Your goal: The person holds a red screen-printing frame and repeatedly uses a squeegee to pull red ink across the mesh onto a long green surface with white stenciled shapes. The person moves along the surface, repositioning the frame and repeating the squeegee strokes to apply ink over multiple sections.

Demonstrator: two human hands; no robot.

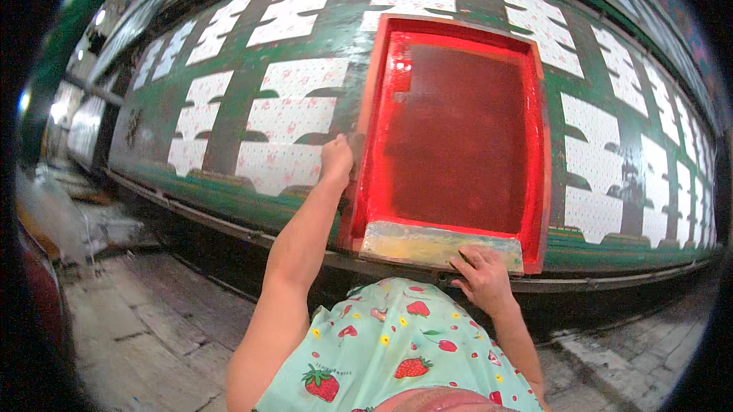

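A screen printing frame (544, 145) with red ink along its inner walls lies on the long green table in front of me. Its mesh (458, 137) looks dark red. My left hand (337, 158) is closed at the frame's left side, on its edge or a grip there; the fingers hide which. Along the near end of the frame lies a wide squeegee (412, 245), its flat face smeared yellow and grey. My right hand (485, 278) holds the squeegee toward its right end, with the fingers over its face and the thumb partly hidden.
White patterned fabric pieces (286, 118) with curved cutouts lie in rows on the green table (221, 126), to both sides of the frame and beyond it. A rail (191, 217) runs along the table's near edge. The worn floor (153, 320) shows below.
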